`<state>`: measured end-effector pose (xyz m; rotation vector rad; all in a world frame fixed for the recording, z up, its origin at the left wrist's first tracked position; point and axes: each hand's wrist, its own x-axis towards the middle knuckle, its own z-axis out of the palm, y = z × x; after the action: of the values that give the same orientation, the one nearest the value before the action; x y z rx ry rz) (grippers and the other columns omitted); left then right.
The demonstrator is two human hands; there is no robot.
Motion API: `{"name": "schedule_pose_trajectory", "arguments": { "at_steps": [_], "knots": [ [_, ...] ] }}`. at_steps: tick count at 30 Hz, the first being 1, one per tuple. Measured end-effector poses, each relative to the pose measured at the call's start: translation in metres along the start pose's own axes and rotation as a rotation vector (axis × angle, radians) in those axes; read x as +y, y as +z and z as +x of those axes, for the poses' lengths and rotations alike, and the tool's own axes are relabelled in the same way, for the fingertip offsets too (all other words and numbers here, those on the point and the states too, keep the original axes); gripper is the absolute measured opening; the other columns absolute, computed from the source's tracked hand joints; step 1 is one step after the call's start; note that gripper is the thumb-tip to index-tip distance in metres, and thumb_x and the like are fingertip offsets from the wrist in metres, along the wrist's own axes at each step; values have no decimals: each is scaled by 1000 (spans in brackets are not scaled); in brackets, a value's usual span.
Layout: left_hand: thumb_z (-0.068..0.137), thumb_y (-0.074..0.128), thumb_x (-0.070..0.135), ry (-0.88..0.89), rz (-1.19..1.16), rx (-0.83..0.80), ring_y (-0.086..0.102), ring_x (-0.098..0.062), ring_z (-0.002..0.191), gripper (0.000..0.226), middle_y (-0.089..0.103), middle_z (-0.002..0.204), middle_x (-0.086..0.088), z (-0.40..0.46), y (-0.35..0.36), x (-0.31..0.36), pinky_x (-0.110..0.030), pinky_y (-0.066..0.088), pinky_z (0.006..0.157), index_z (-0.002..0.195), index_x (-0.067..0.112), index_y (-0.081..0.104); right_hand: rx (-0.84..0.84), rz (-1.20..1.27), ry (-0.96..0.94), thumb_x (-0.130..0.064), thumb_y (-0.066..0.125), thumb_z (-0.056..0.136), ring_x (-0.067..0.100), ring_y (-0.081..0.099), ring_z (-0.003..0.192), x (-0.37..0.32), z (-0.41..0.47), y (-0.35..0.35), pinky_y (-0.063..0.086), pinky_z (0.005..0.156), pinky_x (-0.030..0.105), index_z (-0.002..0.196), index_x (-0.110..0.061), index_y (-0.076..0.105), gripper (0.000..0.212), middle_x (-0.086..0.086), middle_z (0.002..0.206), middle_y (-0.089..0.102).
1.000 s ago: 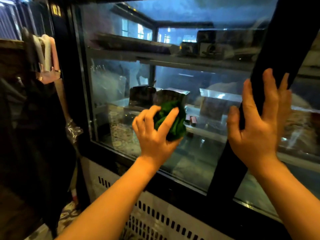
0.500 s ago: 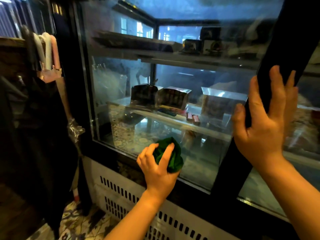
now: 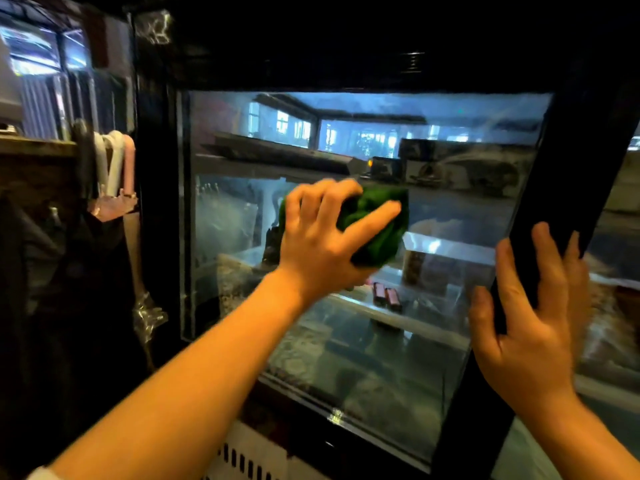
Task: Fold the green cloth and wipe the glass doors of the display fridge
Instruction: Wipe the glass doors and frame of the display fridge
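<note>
The left hand (image 3: 318, 237) had the green cloth (image 3: 377, 226) bunched and pressed flat against the glass door (image 3: 450, 209), mid-pane — fingers spread and curled over the wad. The right hand (image 3: 530, 327) lay open-fingered on the black door frame (image 3: 568, 188), bracing it. That cloth looked soft, light and easily squashed; best held as a wad under the palm — glass wants even, gentle pressure.
</note>
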<state>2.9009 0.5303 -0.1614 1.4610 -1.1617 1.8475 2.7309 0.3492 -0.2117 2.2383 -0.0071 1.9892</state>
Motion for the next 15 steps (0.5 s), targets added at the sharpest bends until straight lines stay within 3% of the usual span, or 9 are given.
{"name": "schedule_pose_trajectory", "arguments": {
  "at_steps": [5,9,12,15],
  "knots": [
    [89,64,46,85,39,3,57,-35,105,39,66,110,-22,54,5,-47,-52,44,87,124,28,64,-12,-5,7,-28,47,99,36,13,150,3,-1,1,19,116,57,139,-1,50,48,21,156,28],
    [91,62,50,154,63,16,51,-31,110,44,64,114,-21,78,7,-76,-60,38,100,128,30,52,-1,-11,-2,-32,43,102,36,14,150,4,-1,2,18,118,56,140,-2,48,49,19,157,26],
    [92,57,52,132,54,30,42,-27,114,44,44,127,-7,84,10,-86,-55,39,99,130,33,46,1,-21,5,-30,44,101,41,16,148,3,0,1,19,117,58,140,-4,48,47,21,155,28],
    [93,51,55,44,85,32,37,-24,114,43,30,126,2,81,14,-81,-48,42,91,131,38,39,-39,-119,-11,-24,52,94,47,20,143,-4,5,-3,19,114,63,139,-5,51,49,22,151,28]
  ]
}}
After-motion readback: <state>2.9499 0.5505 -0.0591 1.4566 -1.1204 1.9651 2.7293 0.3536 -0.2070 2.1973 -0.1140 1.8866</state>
